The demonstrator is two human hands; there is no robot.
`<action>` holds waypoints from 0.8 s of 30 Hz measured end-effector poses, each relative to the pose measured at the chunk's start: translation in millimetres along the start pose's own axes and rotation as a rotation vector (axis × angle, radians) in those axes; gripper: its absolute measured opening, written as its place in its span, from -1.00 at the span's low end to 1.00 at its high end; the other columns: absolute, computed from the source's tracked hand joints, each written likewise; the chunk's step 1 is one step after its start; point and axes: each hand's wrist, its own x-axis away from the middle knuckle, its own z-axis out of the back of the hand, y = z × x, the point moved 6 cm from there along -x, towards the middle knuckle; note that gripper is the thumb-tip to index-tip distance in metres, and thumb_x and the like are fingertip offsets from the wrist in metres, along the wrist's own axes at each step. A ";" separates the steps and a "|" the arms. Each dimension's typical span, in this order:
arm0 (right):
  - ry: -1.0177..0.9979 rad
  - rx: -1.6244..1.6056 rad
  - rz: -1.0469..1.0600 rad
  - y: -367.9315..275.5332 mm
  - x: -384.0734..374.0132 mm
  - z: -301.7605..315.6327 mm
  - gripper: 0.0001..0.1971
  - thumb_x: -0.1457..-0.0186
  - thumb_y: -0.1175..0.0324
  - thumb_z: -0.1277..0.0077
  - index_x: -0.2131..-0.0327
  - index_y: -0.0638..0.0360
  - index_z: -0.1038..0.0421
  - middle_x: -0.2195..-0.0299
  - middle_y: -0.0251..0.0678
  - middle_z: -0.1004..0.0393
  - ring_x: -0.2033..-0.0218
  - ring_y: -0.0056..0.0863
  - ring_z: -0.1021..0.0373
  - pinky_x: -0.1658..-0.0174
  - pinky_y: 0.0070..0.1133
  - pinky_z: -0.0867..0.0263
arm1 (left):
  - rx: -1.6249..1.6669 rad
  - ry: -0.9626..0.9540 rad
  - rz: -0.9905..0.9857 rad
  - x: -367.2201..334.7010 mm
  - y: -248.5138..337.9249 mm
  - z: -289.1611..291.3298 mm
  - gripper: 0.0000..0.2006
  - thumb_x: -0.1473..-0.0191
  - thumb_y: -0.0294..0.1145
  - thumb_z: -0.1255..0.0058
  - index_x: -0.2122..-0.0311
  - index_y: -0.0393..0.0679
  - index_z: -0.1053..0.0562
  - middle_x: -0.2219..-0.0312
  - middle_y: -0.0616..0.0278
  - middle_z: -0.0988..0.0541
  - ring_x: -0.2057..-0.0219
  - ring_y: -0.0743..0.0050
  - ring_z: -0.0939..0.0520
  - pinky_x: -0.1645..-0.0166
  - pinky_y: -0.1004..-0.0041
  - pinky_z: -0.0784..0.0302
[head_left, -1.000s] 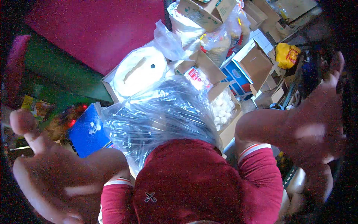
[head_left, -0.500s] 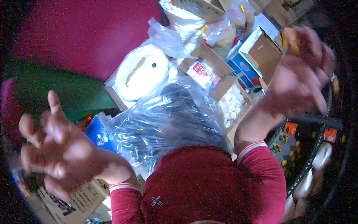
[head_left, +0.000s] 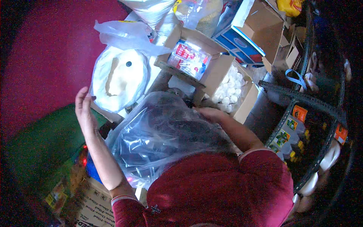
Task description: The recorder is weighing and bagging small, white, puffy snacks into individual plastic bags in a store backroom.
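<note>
Swung inward since earlier, the left hand [head_left: 85, 109] hangs loosely open, empty, beside the oval white plastic sack [head_left: 138, 83], while the right hand [head_left: 208, 114], grip indiscernible, nears the brown cardboard box [head_left: 247, 101], probably reaching, needing careful finger placement.

We see thin, clear plastic in the crinkled sheet [head_left: 140, 136], its folds catching glossy streaks of light, against the soft, matt knit cloth of the maroon shirt [head_left: 219, 185]. The round white bag [head_left: 141, 89] looks like smooth plastic film, and the crumpled bag [head_left: 121, 34] above it like cloudier, milky plastic, while the printed packet [head_left: 187, 58] has a slick sheen. Around these we find dull brown cardboard in the open carton [head_left: 247, 102], smooth printed board on the blue box [head_left: 236, 41], and dark, perforated, metal-looking strips in the rack [head_left: 302, 98].
</note>
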 end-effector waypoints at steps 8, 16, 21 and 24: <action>0.082 0.425 0.464 -187.4 -8.4 45.1 -0.75 0.09 0.51 0.10 0.24 0.24 -0.31 0.42 -0.34 -0.39 0.52 -0.57 -0.35 0.57 -0.63 -0.30 | -0.410 -0.078 0.079 5.3 -111.5 -13.9 -0.73 0.07 -0.51 0.06 0.18 -0.21 -0.37 0.25 0.24 -0.40 0.38 0.54 -0.40 0.27 0.58 -0.31; 0.596 1.363 0.508 -194.8 -204.0 79.4 -0.73 0.01 0.25 0.22 0.22 0.03 -0.35 0.26 -0.17 -0.42 0.21 -0.22 -0.36 0.19 -0.43 -0.27 | -0.550 -0.113 -0.129 -1.8 -67.1 -34.3 -0.72 0.12 -0.57 0.05 0.20 -0.20 -0.38 0.11 0.13 -0.33 0.32 0.48 -0.42 0.23 0.52 -0.36; 0.740 1.248 0.461 -186.7 -213.3 59.3 -0.72 0.00 0.20 0.25 0.23 0.01 -0.35 0.24 -0.24 -0.41 0.20 -0.23 -0.34 0.17 -0.44 -0.26 | -0.592 -0.059 -0.159 -1.6 -48.7 -25.5 -0.72 0.12 -0.56 0.04 0.21 -0.21 -0.39 0.08 0.13 -0.31 0.32 0.50 -0.41 0.18 0.51 -0.36; 0.883 1.465 0.430 -188.4 -191.8 84.7 -0.71 0.04 0.17 0.17 0.23 0.00 -0.37 0.22 -0.27 -0.40 0.22 -0.24 -0.35 0.15 -0.38 -0.25 | -0.505 -0.034 -0.174 -2.2 -41.3 -21.0 -0.72 0.12 -0.54 0.03 0.20 -0.21 -0.39 0.08 0.13 -0.31 0.32 0.50 -0.41 0.17 0.51 -0.36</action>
